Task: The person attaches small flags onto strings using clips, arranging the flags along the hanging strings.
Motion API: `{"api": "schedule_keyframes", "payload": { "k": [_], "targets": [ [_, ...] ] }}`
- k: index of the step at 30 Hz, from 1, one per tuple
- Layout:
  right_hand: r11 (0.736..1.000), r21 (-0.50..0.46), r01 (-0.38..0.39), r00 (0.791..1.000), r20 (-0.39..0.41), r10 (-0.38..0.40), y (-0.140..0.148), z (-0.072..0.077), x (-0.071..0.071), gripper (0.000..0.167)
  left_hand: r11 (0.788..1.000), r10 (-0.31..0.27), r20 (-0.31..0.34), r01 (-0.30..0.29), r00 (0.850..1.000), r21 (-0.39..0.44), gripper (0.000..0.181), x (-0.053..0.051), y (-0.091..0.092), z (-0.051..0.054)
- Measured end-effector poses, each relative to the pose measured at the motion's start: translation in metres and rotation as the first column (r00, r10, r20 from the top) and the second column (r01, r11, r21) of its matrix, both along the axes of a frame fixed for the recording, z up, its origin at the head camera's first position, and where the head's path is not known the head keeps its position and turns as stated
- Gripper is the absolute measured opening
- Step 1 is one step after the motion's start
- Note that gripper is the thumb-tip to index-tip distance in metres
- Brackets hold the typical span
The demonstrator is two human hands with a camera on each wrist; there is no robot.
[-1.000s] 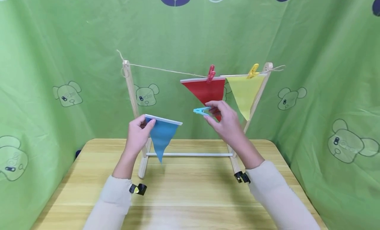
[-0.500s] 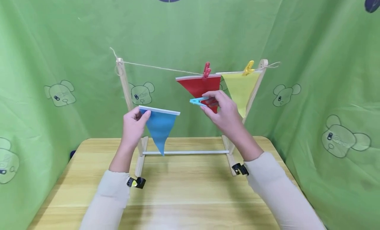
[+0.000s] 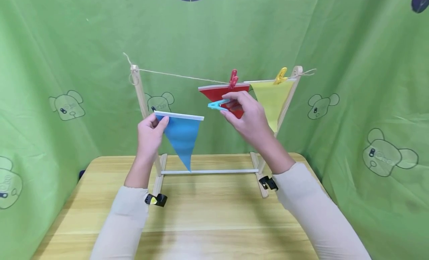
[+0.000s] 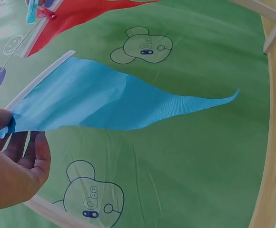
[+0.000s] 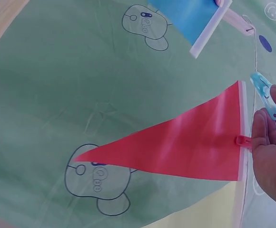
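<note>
My left hand (image 3: 149, 135) pinches the left end of the white top edge of a blue triangular pennant (image 3: 182, 135), which hangs point down, below the string (image 3: 181, 76). With thumb and fingers my right hand (image 3: 249, 116) holds a light blue clothespin (image 3: 218, 104) by its handles, its nose pointing left. That hand is in front of a red pennant (image 3: 218, 92), covering part of it in the head view. A red clothespin (image 3: 233, 79) fastens the red pennant to the string. Further right hangs a yellow pennant (image 3: 273, 103) under a yellow clothespin (image 3: 280, 76).
The string runs between the left post (image 3: 139, 89) and right post (image 3: 289, 100) of a wooden stand. A white bar (image 3: 218, 171) joins the posts low down. The stand is on a wooden table (image 3: 207, 215), with a green printed curtain (image 3: 207, 36) around it.
Both hands have risen toward the string, carrying the blue pennant and the light blue clothespin. The right hand has also shifted slightly left. The head view has moved a little.
</note>
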State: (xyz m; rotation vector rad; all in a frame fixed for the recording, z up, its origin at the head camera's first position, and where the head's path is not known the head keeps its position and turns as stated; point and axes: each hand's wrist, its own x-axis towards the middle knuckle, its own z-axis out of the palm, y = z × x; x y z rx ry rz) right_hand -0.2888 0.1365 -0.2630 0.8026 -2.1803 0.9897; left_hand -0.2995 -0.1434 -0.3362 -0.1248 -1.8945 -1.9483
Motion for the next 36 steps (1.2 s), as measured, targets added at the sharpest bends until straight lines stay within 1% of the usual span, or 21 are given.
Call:
{"api": "schedule_keyframes", "payload": {
  "k": [6,14,16,19,22,24,26,30,33,36],
  "targets": [
    [1.0,0.003,-0.018,0.999,-0.03,0.018,-0.005,0.012,-0.001,0.037,1.0,0.011,-0.004,-0.011,1.0,0.022,0.024,-0.002,0.003,0.007],
    [1.0,0.025,-0.004,0.998,-0.055,0.006,-0.012,0.028,-0.004,0.036,0.999,0.018,-0.042,-0.016,0.999,0.041,0.017,-0.007,0.006,0.018],
    [1.0,0.028,-0.013,0.998,-0.065,0.015,-0.014,0.031,-0.005,0.036,0.999,0.026,-0.041,-0.024,0.999,0.046,0.016,-0.008,0.007,0.021],
    [0.999,0.026,-0.046,0.995,-0.092,0.049,-0.018,0.035,-0.007,0.035,0.998,0.037,-0.033,-0.035,0.999,0.061,0.016,-0.01,0.007,0.026],
    [0.997,0.024,-0.074,0.99,-0.117,0.076,-0.021,0.039,-0.008,0.033,0.997,0.052,-0.029,-0.05,0.998,0.064,0.018,-0.011,0.008,0.031],
    [0.996,0.027,-0.083,0.988,-0.127,0.086,-0.023,0.042,-0.008,0.033,0.996,0.051,-0.034,-0.049,0.998,0.073,0.019,-0.011,0.008,0.034],
    [0.996,0.036,-0.081,0.988,-0.129,0.085,-0.024,0.045,-0.009,0.033,0.996,0.053,-0.036,-0.051,0.998,0.077,0.019,-0.011,0.009,0.036],
    [0.997,0.066,-0.051,0.991,-0.124,0.059,-0.026,0.051,-0.011,0.033,0.994,0.056,-0.043,-0.052,0.997,0.094,0.016,-0.013,0.009,0.039],
    [0.995,0.094,-0.026,0.994,-0.106,0.036,-0.028,0.056,-0.013,0.034,0.994,0.06,-0.049,-0.055,0.997,0.094,0.015,-0.014,0.008,0.041],
    [0.994,0.11,-0.018,0.996,-0.084,0.027,-0.031,0.061,-0.015,0.037,0.994,0.056,-0.056,-0.05,0.997,0.094,0.015,-0.016,0.008,0.043]
  ]
}}
